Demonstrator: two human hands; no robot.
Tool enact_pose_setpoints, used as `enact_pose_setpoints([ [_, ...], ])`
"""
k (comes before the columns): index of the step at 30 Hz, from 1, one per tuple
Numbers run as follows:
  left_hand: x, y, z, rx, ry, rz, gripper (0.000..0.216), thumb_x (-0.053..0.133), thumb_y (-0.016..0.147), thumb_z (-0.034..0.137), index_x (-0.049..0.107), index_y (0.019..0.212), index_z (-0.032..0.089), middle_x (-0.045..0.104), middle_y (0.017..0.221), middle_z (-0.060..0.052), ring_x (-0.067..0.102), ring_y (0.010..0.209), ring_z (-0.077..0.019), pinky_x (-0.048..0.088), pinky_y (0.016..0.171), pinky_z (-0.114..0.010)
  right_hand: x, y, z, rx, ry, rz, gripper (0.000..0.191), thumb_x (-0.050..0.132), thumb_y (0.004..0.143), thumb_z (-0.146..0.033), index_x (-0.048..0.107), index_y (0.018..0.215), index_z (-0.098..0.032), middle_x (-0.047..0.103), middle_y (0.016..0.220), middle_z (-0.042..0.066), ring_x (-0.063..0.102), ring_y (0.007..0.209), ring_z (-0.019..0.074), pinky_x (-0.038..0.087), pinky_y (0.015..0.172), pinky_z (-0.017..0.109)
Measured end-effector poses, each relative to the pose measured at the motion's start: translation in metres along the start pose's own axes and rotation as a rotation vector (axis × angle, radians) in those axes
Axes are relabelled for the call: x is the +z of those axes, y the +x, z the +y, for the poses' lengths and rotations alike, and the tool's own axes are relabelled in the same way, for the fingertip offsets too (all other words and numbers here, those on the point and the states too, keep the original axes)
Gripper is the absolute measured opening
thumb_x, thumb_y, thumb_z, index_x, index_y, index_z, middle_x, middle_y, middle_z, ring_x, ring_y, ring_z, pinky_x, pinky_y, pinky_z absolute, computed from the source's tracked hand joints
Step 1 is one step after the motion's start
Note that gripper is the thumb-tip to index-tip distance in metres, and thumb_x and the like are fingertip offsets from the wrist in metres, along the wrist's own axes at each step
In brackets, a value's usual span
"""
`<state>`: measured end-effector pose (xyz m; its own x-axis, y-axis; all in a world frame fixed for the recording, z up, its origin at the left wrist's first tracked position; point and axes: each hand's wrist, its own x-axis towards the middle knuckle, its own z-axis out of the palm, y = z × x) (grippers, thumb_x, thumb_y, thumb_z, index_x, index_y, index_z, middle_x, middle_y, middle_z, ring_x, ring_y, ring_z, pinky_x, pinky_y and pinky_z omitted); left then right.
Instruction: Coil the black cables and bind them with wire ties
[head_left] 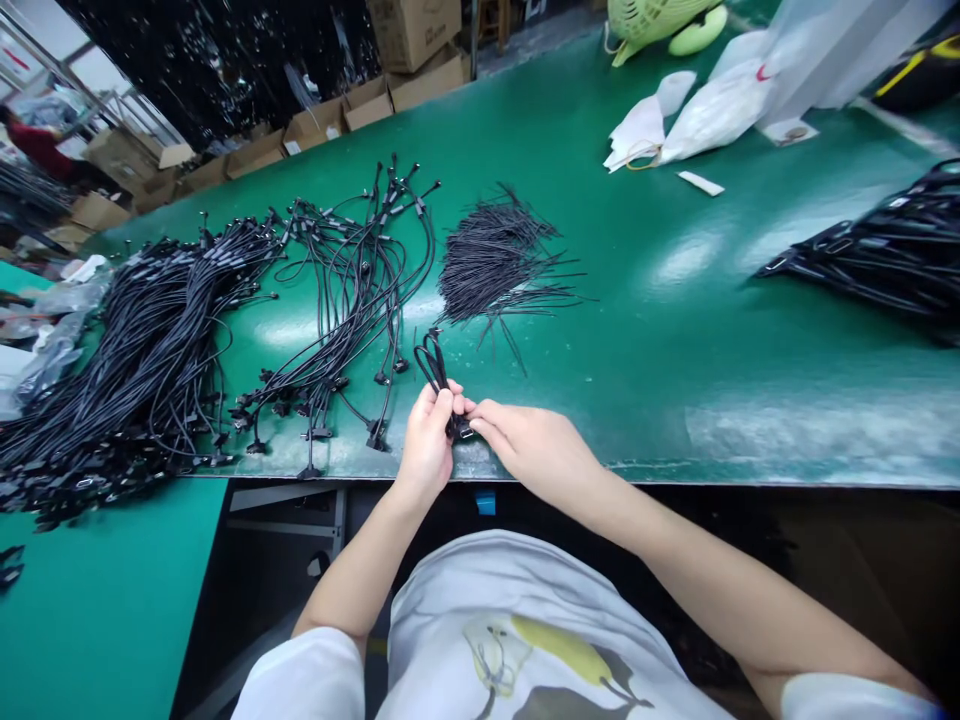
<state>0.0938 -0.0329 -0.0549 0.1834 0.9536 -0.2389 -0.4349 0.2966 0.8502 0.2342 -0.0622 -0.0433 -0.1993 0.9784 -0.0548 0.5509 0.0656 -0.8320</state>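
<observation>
My left hand [429, 440] and my right hand [529, 445] meet at the near edge of the green table [675, 330]. Both are closed on one short black cable [433, 366], folded into a loop that rises from my fingers. My left fingers pinch the bundle; my right fingertips pinch its connector end [462, 430]. A fan of loose black cables [352, 290] lies just left of my hands. A heap of thin black ties [499, 260] lies beyond them.
A big pile of black cables [142, 360] covers the table's left end. Another black bundle [885, 250] lies at the right. White plastic bags [705, 110] sit at the far right, cardboard boxes [360, 100] along the far edge. A person in red [37, 145] stands far left.
</observation>
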Motion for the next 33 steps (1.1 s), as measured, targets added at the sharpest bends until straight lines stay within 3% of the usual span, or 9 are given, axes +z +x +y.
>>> enact_pose_setpoints([
  [2,-0.001,-0.003,-0.004,-0.002,0.044,-0.057,0.026,0.068,0.081,0.038,0.057,0.088,0.016,0.047,0.064,0.005,0.052,0.063,-0.0082,0.044,0.066,-0.022,-0.011,0.006,0.004,-0.055,-0.012,0.075,0.021,0.05,0.089,-0.037,0.061,0.085,-0.02,0.066,0.09,0.006,0.062,0.084,0.0188,0.046,0.075,0.031],
  [6,0.001,-0.015,-0.013,-0.117,0.206,-0.297,0.03,0.063,0.084,0.043,0.058,0.091,0.014,0.051,0.064,0.004,0.053,0.06,-0.0102,0.048,0.067,-0.027,-0.026,0.019,0.006,-0.08,0.55,0.13,0.051,0.063,0.08,-0.051,0.051,0.119,-0.021,0.062,0.109,0.008,0.063,0.089,0.0171,0.048,0.06,0.023],
  [11,0.005,-0.026,-0.007,-0.401,0.118,-0.5,0.03,0.068,0.082,0.041,0.059,0.085,0.012,0.053,0.068,0.001,0.056,0.065,-0.0114,0.051,0.079,-0.034,-0.018,0.02,-0.004,-0.015,1.112,-0.001,0.038,0.061,0.082,-0.055,0.051,0.091,-0.02,0.046,0.061,-0.007,0.05,0.045,0.0065,0.024,0.028,0.011],
  [16,0.01,-0.026,-0.002,-0.601,-0.149,-0.538,0.031,0.068,0.081,0.042,0.059,0.089,0.013,0.049,0.068,0.002,0.055,0.066,-0.0112,0.048,0.09,-0.044,-0.015,0.017,-0.009,-0.003,1.224,0.06,0.042,0.062,0.08,-0.058,0.046,0.077,-0.019,0.04,0.052,-0.01,0.043,0.034,0.0047,0.025,0.025,0.012],
  [21,0.014,-0.024,-0.008,-0.73,-0.219,-0.519,0.028,0.07,0.079,0.04,0.059,0.084,0.015,0.036,0.062,0.006,0.034,0.046,-0.0037,0.044,0.055,-0.023,-0.017,0.018,-0.008,-0.029,1.298,0.093,0.047,0.062,0.077,-0.064,0.044,0.074,-0.02,0.036,0.048,-0.012,0.034,0.031,0.0026,0.032,0.028,0.013],
  [24,0.016,-0.023,-0.007,-0.687,-0.177,-0.543,0.03,0.068,0.08,0.042,0.062,0.084,0.013,0.033,0.06,0.006,0.031,0.045,-0.0038,0.04,0.053,-0.023,-0.016,0.018,-0.007,-0.008,1.326,0.134,0.045,0.062,0.079,-0.061,0.043,0.075,-0.02,0.034,0.05,-0.012,0.032,0.033,0.002,0.036,0.032,0.014],
  [28,0.012,-0.022,-0.006,-0.585,-0.021,-0.558,0.038,0.066,0.08,0.048,0.064,0.084,0.011,0.037,0.06,0.005,0.038,0.049,-0.0068,0.042,0.06,-0.027,-0.016,0.017,0.002,-0.018,1.14,0.19,0.035,0.051,0.09,-0.053,0.045,0.077,-0.021,0.035,0.053,-0.01,0.038,0.038,0.0048,0.043,0.038,0.019],
  [30,0.007,-0.021,-0.007,-0.515,0.062,-0.529,0.038,0.066,0.08,0.049,0.064,0.083,0.011,0.04,0.058,0.004,0.039,0.05,-0.0075,0.041,0.06,-0.027,-0.021,0.013,0.01,-0.123,0.784,0.24,0.029,0.048,0.093,-0.045,0.052,0.081,-0.02,0.049,0.062,-0.004,0.053,0.051,0.0089,0.052,0.052,0.025],
  [33,-0.001,-0.017,-0.008,-0.436,0.155,-0.473,0.037,0.064,0.081,0.049,0.062,0.084,0.013,0.04,0.056,0.005,0.036,0.048,-0.0072,0.039,0.059,-0.025,-0.031,0.004,0.02,-0.371,0.062,0.408,0.019,0.048,0.094,-0.031,0.063,0.097,-0.021,0.063,0.101,0.007,0.063,0.094,0.0175,0.052,0.085,0.038],
])
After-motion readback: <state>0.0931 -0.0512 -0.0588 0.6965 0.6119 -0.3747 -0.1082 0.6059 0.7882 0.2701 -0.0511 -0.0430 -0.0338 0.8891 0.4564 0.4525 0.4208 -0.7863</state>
